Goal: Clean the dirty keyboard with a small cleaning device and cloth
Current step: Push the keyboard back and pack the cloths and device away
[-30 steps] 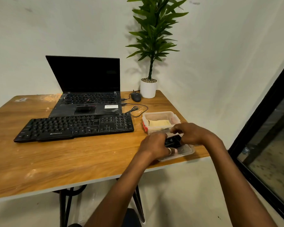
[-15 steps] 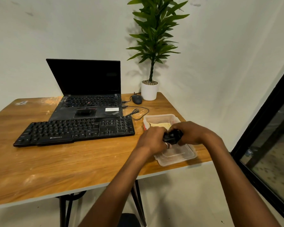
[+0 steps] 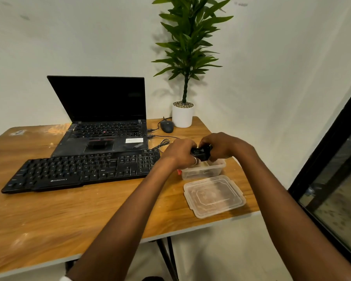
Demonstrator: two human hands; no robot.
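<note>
One black keyboard [image 3: 81, 171] was laid across the left and middle of the desk [image 3: 69, 220]. Its long side ran roughly along the near edge, and its right end was partly covered from view by the left forearm. Behind it, toward the far edge, an open laptop [image 3: 101, 118] was stood with its screen dark. Pale smears were seen on the desk surface by the far left corner.

To the right of the laptop, near the far right corner, a black mouse [image 3: 167, 126] was set just beside a white pot [image 3: 182, 116], from which a tall green plant [image 3: 188, 43] rose. A thin cable [image 3: 164, 141] was looped on the desk between the laptop and the hands.

The left hand [image 3: 179, 154] was curled round the left side of a small black cleaning device [image 3: 201, 154], with a ring [image 3: 195, 161] worn on one finger. The right hand [image 3: 225, 146] was closed round the device's right side, so that it was gripped from both ends. The device was held in the air just above a clear plastic container [image 3: 203, 172] by the right edge of the desk. What lay inside the container could not be made out.

A clear lid [image 3: 214, 196] was laid flat at the near right corner, just in front of the container. Beyond the right edge, a dark window frame [image 3: 332, 149] was seen.
</note>
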